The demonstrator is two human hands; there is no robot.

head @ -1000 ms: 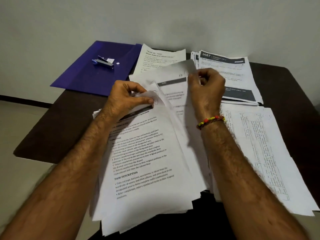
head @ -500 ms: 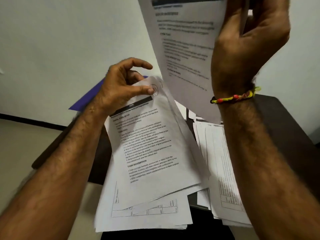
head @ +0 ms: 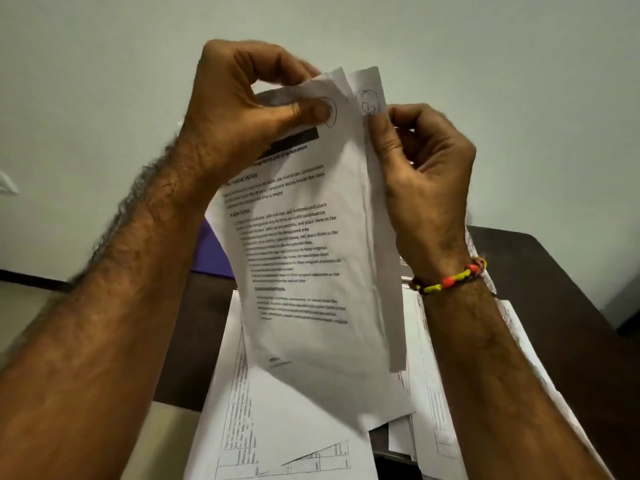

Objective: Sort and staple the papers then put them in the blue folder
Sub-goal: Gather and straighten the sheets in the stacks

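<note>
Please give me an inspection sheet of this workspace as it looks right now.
Surface: dark brown table, largely covered by paper.
Job's things: printed sheets held upright in the air; blue folder mostly hidden behind them; stapler not visible.
Clutter: loose papers spread on the table below.
Grippers: left hand pinches the sheets' top; right hand pinches the back sheet's edge.
Cables: nothing seen.
Surroundings: plain pale wall.

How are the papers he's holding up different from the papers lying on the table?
The held papers hang upright in the air, pinched at the top by the left hand and right hand; the table papers lie flat in a loose pile. The front held sheet shows lines of printed text; the top table sheets show ruled tables. Both are white printed sheets.
</note>
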